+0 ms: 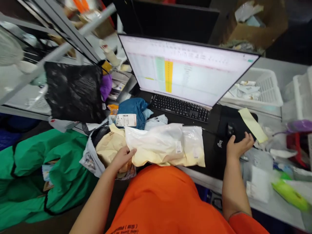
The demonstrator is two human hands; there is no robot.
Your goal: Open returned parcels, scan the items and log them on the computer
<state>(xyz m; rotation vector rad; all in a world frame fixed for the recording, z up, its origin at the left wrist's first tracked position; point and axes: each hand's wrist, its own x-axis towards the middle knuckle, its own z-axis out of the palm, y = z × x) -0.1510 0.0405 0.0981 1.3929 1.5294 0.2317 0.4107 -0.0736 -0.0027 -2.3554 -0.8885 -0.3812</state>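
Your orange shirt (168,201) fills the bottom of the frame, both bare forearms reaching out over it to a crowded desk. Left hand (123,157) lies open, fingers spread flat on the near left corner of a cream poly mailer (165,144), not gripping it. That mailer lies straight ahead of you, its long axis running left to right across the desk edge, so the left hand is the nearer one, touching its end; a small white label (178,147) shows near its middle. Right hand (239,146) is well apart to the right, cupped loosely over a black mouse (230,130) on a dark mouse pad (220,143), fingers curled but not clenched. Just left of the mailer sits a tan parcel (109,146), partly under your left wrist, with a blue parcel (134,110) bearing a shipping label behind it. Beyond them stand a black keyboard (179,108) and a monitor (187,71) showing a spreadsheet. A white plastic basket (268,87) at right holds loose paper slips; a green sack (48,175) on the floor at left gapes open, contents unclear
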